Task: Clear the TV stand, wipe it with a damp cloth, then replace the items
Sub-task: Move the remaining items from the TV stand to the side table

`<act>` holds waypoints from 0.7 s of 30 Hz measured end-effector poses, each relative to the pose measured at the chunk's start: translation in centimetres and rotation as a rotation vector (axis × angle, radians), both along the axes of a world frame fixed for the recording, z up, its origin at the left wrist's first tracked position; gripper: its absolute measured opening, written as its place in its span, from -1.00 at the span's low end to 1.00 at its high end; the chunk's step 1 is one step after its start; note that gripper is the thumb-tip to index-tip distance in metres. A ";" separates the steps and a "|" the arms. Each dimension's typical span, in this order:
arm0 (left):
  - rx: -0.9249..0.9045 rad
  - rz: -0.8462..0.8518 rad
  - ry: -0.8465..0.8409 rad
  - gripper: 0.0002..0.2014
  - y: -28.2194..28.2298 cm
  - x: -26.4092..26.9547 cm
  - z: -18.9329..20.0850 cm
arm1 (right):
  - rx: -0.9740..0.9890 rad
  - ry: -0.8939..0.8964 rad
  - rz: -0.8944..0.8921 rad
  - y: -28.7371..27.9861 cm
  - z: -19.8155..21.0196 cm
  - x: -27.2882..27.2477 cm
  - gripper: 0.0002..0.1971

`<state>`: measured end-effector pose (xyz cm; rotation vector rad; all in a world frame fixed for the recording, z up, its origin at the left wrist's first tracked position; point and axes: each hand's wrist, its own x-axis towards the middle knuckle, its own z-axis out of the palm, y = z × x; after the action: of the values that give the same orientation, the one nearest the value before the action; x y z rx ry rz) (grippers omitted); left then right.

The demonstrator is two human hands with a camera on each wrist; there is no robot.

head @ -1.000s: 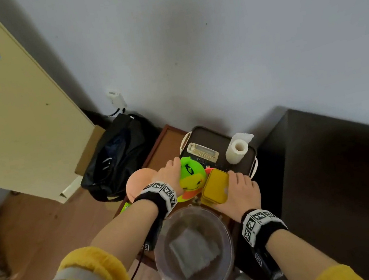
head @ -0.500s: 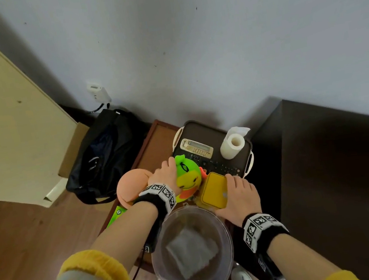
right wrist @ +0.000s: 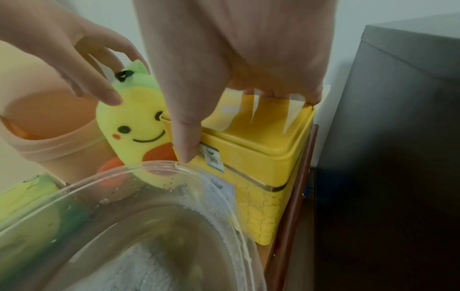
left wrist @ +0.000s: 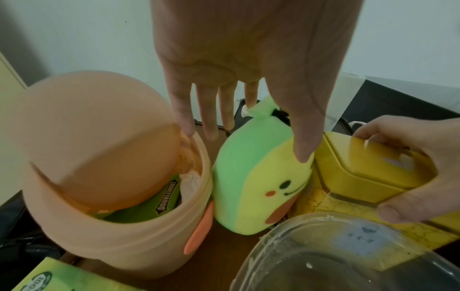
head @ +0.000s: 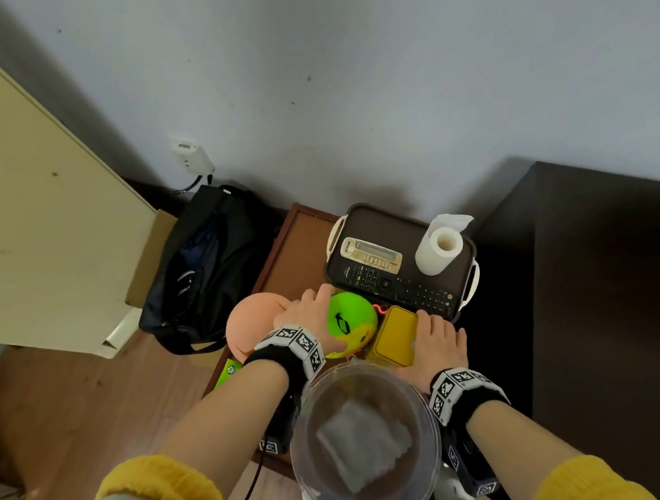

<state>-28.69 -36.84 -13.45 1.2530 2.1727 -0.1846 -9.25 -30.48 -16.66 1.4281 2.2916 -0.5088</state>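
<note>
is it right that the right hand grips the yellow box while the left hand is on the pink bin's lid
Not quite. The right hand does grip the yellow box, but the left hand is on the plush toy, thumb against its front, beside the pink bin. The left wrist view shows it.

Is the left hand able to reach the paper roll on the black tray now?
Probably yes: the left hand is open over the plush toy, and nothing stands between it and the paper roll.
</note>
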 end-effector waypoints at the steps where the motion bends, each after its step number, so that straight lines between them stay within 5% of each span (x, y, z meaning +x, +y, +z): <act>1: 0.006 -0.001 0.004 -0.18 0.0 0.0 0.0 | -0.019 0.004 -0.012 0.0 -0.1 0.1 0.14; 12: 0.034 -0.002 0.028 -0.34 -1.2 0.4 0.6 | -0.099 0.145 0.044 -0.6 -0.2 0.6 -0.05; 21: 0.161 0.010 0.119 -0.54 -2.5 2.0 3.0 | 0.092 0.259 0.042 -3.3 3.3 2.0 -0.34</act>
<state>-26.67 -39.32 -10.45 1.3499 2.3339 -0.0830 -7.27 -33.78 -13.34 1.4246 2.5725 -0.6138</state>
